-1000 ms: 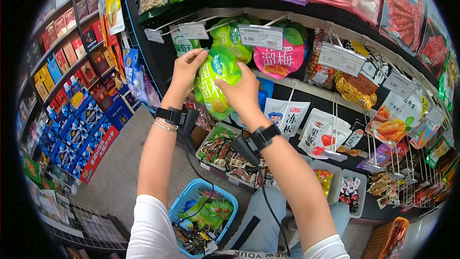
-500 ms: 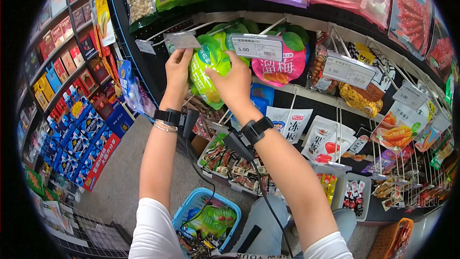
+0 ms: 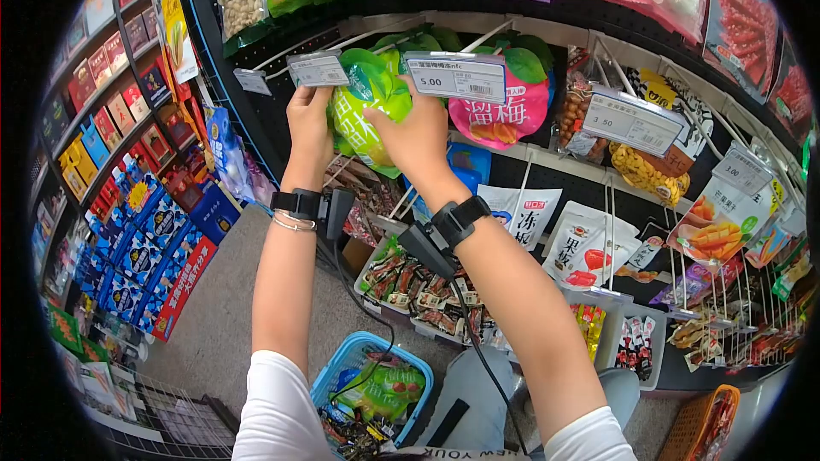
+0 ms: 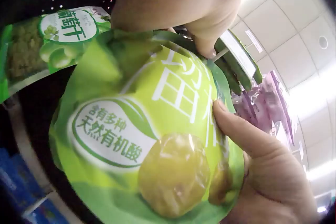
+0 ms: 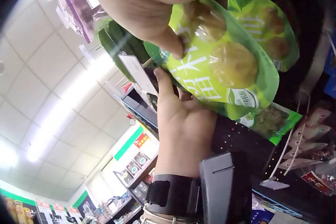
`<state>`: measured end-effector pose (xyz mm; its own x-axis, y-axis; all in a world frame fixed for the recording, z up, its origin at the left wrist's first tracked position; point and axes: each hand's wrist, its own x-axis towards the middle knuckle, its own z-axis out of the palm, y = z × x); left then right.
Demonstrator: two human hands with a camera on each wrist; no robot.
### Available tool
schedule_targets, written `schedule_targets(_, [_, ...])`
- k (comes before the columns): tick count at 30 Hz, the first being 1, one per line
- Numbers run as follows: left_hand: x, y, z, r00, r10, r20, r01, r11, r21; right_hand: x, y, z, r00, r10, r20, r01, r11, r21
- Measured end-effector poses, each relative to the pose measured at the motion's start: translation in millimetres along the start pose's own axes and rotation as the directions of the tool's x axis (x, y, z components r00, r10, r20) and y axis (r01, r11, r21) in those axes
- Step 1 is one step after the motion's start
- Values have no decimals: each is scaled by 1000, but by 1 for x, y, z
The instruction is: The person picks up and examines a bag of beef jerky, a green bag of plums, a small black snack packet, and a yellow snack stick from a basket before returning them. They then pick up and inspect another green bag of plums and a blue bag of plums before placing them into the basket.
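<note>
In the head view a green pouch (image 3: 369,111) is upright at the hanging rack, between both hands. My right hand (image 3: 418,132) grips its right side, thumb across the front. The left hand (image 3: 309,124) is at its left edge, fingers up beside a price tag (image 3: 318,70); in the right wrist view the left hand (image 5: 184,113) touches the pouch (image 5: 233,64) from behind, its thumb near the tag. The left wrist view shows the pouch (image 4: 131,129) close up, with the right thumb on its front. Another green pouch (image 5: 273,29) hangs behind.
A pink pouch (image 3: 500,107) hangs at right behind a 5.00 tag (image 3: 457,75). Bins of wrapped snacks (image 3: 397,282) stand below. A blue basket (image 3: 424,367) with packets is on the floor near the legs. Boxed goods (image 3: 141,256) line the left side.
Both hands have carried the green pouch upward and forward to the rack, among the price tags. The view has shifted slightly.
</note>
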<state>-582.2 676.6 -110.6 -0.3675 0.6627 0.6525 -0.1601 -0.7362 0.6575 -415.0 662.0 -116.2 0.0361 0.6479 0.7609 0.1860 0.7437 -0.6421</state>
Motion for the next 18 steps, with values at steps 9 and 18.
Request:
schedule_targets(9, [8,2,-4,989,-138,51,140,988,-61,5,7,-2,1000,20,3,-20,999,26])
schedule_targets(18, [-1,-11,10,997,-71,11,61,919,389,15,34,17,984,109,-140,-106,994,33])
